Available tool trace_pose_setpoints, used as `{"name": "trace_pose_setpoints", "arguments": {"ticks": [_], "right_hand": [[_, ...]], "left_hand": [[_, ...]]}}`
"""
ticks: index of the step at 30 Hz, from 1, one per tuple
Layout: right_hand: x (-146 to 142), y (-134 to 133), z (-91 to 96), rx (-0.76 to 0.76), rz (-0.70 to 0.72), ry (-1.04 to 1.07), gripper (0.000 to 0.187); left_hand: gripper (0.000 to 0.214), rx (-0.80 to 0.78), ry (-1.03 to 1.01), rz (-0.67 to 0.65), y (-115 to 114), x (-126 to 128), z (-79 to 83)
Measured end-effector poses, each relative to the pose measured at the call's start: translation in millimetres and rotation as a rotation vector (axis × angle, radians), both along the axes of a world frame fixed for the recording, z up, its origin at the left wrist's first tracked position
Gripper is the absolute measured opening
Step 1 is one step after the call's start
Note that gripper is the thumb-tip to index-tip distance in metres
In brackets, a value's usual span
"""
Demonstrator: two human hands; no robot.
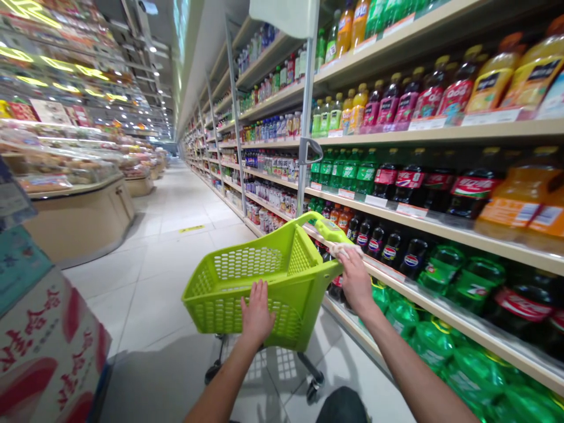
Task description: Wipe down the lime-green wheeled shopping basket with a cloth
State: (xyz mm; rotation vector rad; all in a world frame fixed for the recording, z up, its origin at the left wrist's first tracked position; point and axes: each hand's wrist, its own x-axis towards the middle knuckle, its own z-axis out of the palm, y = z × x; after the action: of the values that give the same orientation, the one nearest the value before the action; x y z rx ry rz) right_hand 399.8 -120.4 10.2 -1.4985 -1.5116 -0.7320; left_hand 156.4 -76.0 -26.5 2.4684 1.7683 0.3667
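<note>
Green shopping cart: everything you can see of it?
The cart is bright lime green and looks like plastic, its basket walls pierced with rows of holes. An upright panel stands at the handle end. It stands upright on dark wheels on pale floor tiles, beside the drinks shelves. The left hand lies against its near side; the right hand is on a whitish cloth at the handle.

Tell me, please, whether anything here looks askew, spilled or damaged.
No spill or damage stands out. Slightly odd: the green cart stands at an angle, handle end toward the drink shelves, rather than along the aisle, with a pale cloth under the right hand.
</note>
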Motion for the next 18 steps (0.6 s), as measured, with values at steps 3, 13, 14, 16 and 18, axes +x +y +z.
{"name": "trace_pose_setpoints", "arguments": {"ticks": [3,13,14,16,18], "right_hand": [[-31.9,14.9,-15.3,-0.121,0.015,-0.069,0.046],[-34.2,16.7,-15.6,-0.174,0.085,-0.088,0.044],[-26.6,15.1,-11.5,-0.161,0.055,-0.046,0.043],[-27.5,14.0,-11.8,-0.168,0.071,0.01,0.042],[-48.4,16.2,-20.8,-0.212,0.192,0.061,0.045]], "left_hand": [[0.073,-0.009,0.0,-0.011,-0.5,0.4,-1.2],[0.071,0.001,0.032,0.014,-2.0,-23.9,-4.5],[0.071,-0.003,0.02,0.011,-3.0,-24.3,-4.3],[0.07,-0.024,-0.032,0.024,-5.2,-22.6,-3.1],[0.067,-0.046,-0.136,0.046,-7.5,-18.6,-1.5]]}}
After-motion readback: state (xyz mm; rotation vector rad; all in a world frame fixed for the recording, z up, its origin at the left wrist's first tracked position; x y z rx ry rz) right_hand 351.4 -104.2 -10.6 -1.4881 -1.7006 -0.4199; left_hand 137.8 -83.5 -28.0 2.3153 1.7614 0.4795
